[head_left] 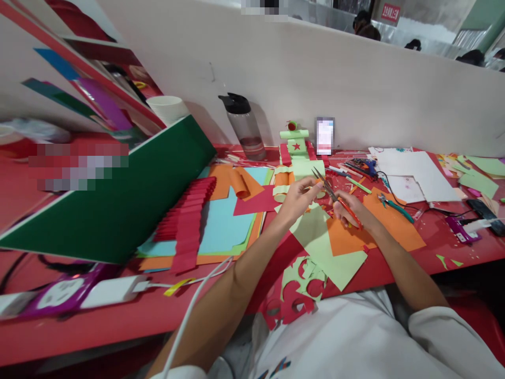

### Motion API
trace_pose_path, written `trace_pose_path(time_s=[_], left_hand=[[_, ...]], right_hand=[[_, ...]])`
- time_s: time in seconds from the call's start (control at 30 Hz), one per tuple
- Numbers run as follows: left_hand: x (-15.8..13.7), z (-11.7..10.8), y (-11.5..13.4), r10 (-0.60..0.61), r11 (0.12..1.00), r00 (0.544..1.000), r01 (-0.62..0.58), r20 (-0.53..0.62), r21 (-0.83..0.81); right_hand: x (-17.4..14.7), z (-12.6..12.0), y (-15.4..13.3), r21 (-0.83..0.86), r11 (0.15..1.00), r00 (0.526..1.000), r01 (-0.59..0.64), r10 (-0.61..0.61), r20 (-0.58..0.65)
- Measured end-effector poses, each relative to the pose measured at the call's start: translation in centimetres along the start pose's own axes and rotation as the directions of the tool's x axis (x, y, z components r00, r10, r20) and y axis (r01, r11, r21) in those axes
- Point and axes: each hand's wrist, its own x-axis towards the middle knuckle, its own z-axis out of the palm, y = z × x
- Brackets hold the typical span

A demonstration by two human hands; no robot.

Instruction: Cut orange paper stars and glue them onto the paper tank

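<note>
My right hand (pixel 347 206) is closed around scissors (pixel 330 192) with red-orange handles. The blades are slightly parted and point up and left, beside the fingertips of my left hand (pixel 302 196). My left fingers pinch a small orange piece of paper (pixel 320 181), mostly hidden by the fingers and blades. Just beyond my hands stands a paper model (pixel 296 146) of green, orange and red rolls with a red star. Under my hands lie a light green sheet (pixel 315 231) and an orange sheet (pixel 347 237).
Cut-out scraps (pixel 302 279) lie at the table's front edge. Pliers (pixel 398 208), a glue gun (pixel 369 167) and white boards (pixel 426 173) are at right. A bottle (pixel 246 131) and phone (pixel 324 136) stand by the wall. A green board (pixel 118 200) leans at left, near a white cable (pixel 189 310).
</note>
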Motion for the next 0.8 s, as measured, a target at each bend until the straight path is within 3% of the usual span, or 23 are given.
trace_pose_path(time_s=[0.33,0.5,0.8], left_hand=[[0.04,0.01,-0.08,-0.005,1.0,1.0,0.005,0.001,0.006],[-0.05,0.01,0.2,0.009,0.999,1.0,-0.01,0.024,0.038],[-0.2,0.51,-0.58,-0.024,0.982,0.954,-0.033,0.298,0.184]], right_hand=[[-0.02,0.13,-0.3,0.035,0.999,1.0,-0.024,0.024,-0.01],[0.16,0.13,-0.11,0.068,0.998,0.997,-0.012,0.018,-0.08],[0.7,-0.25,0.25,0.091,0.989,0.95,0.115,-0.083,-0.302]])
